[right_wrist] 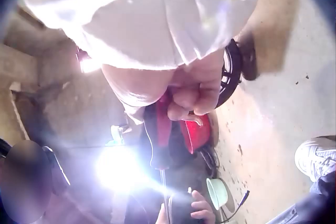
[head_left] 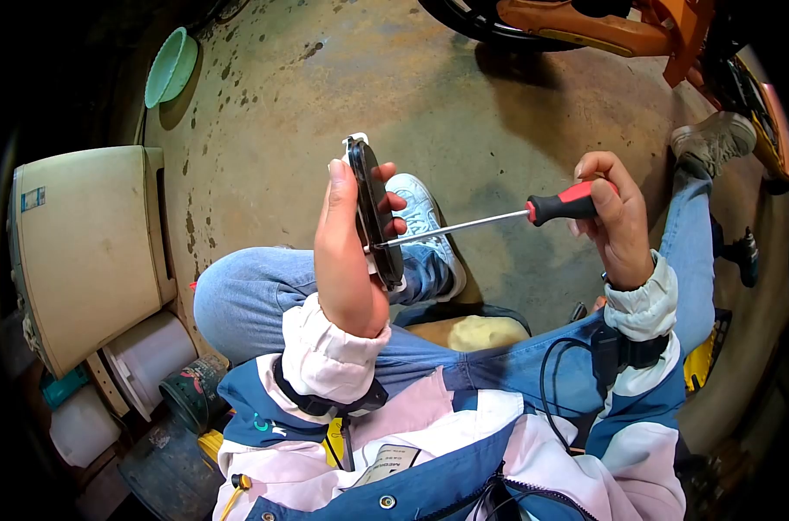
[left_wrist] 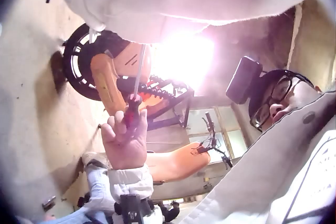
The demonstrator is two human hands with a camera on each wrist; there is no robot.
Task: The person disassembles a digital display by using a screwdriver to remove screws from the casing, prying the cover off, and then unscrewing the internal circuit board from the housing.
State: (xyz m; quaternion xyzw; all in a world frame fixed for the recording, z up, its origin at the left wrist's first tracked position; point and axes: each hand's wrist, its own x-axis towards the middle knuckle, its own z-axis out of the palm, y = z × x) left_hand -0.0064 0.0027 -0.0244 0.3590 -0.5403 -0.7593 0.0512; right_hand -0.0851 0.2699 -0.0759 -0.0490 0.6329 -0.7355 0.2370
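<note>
In the head view my left hand (head_left: 334,260) grips a flat, black, rounded part (head_left: 368,195) with a white edge, held upright over the lap. The thumb lies along the near side and the fingers wrap the far side. My right hand (head_left: 618,221) holds a screwdriver (head_left: 561,205) by its red and black handle. Its long shaft slants leftward, the tip right at the lower part of the black piece. From the left wrist, the right hand (left_wrist: 126,142) shows round the handle. In the right wrist view, fingers curl at the screwdriver handle (right_wrist: 158,137).
An orange motorbike (head_left: 598,33) stands at the back right. A green basin (head_left: 170,68) is on the stained floor at back left. A beige box (head_left: 91,247), a white bucket (head_left: 151,352) and a dark tin (head_left: 190,391) crowd the left. A white shoe (head_left: 420,204) lies beyond the hands.
</note>
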